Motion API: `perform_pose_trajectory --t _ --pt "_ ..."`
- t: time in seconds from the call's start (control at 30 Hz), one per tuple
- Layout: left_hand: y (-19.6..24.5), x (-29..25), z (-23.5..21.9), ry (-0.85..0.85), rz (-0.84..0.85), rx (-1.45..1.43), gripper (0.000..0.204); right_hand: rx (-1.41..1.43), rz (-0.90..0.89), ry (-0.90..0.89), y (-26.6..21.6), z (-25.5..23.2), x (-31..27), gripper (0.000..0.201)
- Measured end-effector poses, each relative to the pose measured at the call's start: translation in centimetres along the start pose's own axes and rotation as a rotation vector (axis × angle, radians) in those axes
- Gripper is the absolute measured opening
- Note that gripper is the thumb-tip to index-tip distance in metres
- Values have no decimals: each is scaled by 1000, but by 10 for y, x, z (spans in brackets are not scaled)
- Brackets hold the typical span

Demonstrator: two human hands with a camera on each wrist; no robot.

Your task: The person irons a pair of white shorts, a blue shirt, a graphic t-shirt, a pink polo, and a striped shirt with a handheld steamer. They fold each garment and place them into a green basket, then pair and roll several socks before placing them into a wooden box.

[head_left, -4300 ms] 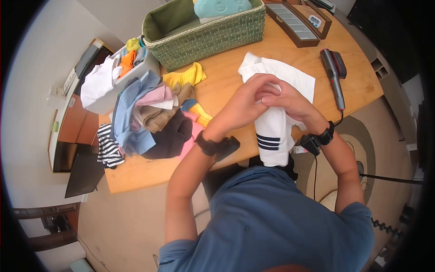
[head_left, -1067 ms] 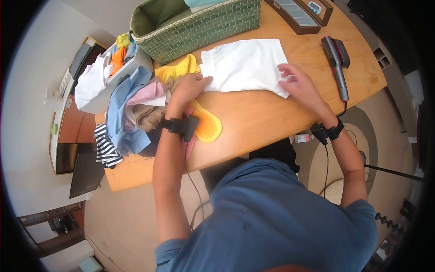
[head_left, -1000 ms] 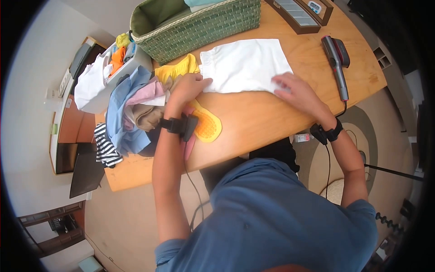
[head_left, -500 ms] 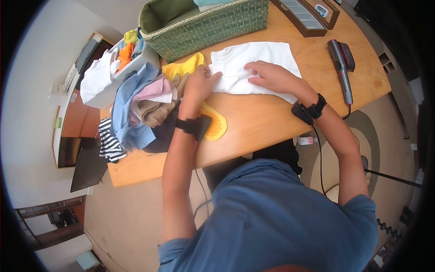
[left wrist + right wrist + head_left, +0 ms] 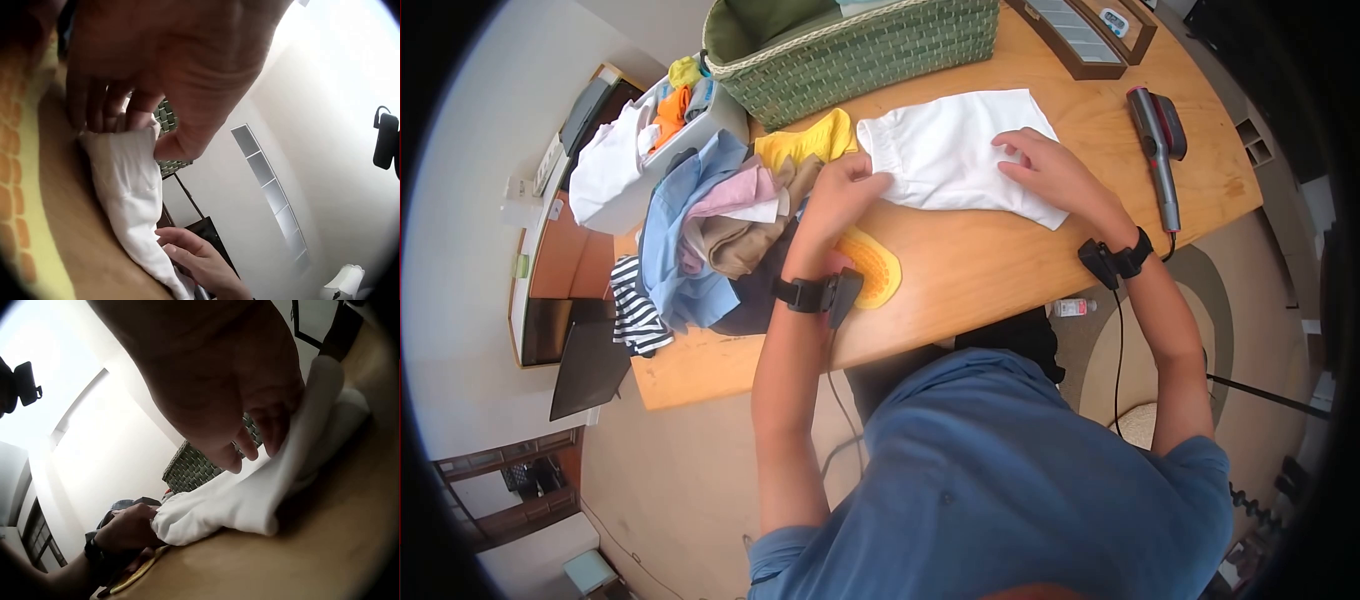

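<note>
A white garment (image 5: 945,150) with a gathered elastic edge lies folded on the wooden table. My left hand (image 5: 845,195) pinches a corner of that elastic edge, thumb on one side and fingers on the other in the left wrist view. Toward the other end of the garment, my right hand (image 5: 1055,175) rests over the cloth with loosely bent fingers. In the right wrist view its fingertips come down at the white cloth (image 5: 250,500), where a fold stands up beside them. Under my left wrist lies a yellow and orange honeycomb-patterned piece (image 5: 875,270).
Left of my left hand is a heap of clothes (image 5: 730,215), with a yellow cloth (image 5: 810,140) beside it. Behind stand a green woven basket (image 5: 870,65) and a filled white bin (image 5: 690,150). A corded grey appliance (image 5: 1155,160) and a compartment box (image 5: 1075,40) lie right.
The garment has gone from hanging off the table edge to lying flat, its striped part out of sight. My right hand slid left across it, then back right; the left stays at the elastic edge.
</note>
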State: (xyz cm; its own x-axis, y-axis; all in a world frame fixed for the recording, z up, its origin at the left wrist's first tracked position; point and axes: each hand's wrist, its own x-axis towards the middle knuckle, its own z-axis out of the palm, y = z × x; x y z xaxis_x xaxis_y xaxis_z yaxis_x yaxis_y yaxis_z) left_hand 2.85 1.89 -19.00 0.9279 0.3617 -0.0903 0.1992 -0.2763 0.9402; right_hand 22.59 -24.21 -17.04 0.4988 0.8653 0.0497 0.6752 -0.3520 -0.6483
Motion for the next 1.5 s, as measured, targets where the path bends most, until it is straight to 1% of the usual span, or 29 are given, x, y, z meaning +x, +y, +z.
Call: perform_pose_trajectory --t 0.1,0.2,0.3,0.33,0.4,0.43,0.5,0.53,0.6,0.63,0.7,0.73,0.8,0.83,0.93,1.0,1.03,1.13,1.23,1.27,1.33,1.43,1.5 --pt "-5 -4 3 -10 -17 152 27 -71 13 -16 7 -4 -5 34" --pt "-3 -5 13 113 66 80 35 -115 30 -70 4 -9 -5 34" --pt "-15 4 10 188 130 277 37 -114 70 -100 -6 -18 4 34" --pt "-11 2 11 207 124 370 37 -110 88 -104 -11 -18 7 35" --pt "-1 -1 11 241 114 556 37 -35 10 -33 -21 -13 12 37" --pt "4 -3 12 253 89 527 41 4 -29 0 -23 -11 12 38" --pt "10 -5 14 282 38 472 54 -163 -98 -22 -3 0 14 38" --pt "10 -4 11 242 6 492 60 -247 -135 -34 1 3 15 39" --pt "9 5 5 165 -59 523 74 -254 -45 -78 8 -1 14 40" --pt "11 7 3 154 -70 499 70 -260 2 -105 6 -3 14 40" --pt "17 14 0 121 -88 453 62 -218 27 -178 2 -14 16 41" --pt "19 20 2 136 -104 466 66 -197 44 -208 1 -20 16 41" --pt "25 31 4 171 -136 495 74 -110 13 -124 -8 -21 19 40" --pt "27 37 5 191 -187 470 79 -64 -7 -85 -11 -21 20 39" --pt "20 45 5 107 -165 606 74 -86 -74 -105 10 -7 24 38" --pt "14 46 5 164 -77 583 71 -88 -62 -116 15 -8 27 38" --pt "16 44 6 192 -35 570 69 -88 -55 -124 10 -10 27 38" --pt "29 39 8 270 4 454 55 209 -66 -111 -15 -3 23 38" --pt "55 32 9 278 53 411 46 359 -93 -257 -22 26 31 39" --pt "55 35 8 254 57 452 47 243 -155 -300 -24 34 34 40" --pt "55 41 3 203 64 532 47 66 -233 -256 -32 43 38 43" --pt "57 44 -5 203 36 566 51 163 -168 -334 -45 41 39 46" --pt "58 43 -14 217 77 609 53 157 -105 -304 -41 31 35 47"
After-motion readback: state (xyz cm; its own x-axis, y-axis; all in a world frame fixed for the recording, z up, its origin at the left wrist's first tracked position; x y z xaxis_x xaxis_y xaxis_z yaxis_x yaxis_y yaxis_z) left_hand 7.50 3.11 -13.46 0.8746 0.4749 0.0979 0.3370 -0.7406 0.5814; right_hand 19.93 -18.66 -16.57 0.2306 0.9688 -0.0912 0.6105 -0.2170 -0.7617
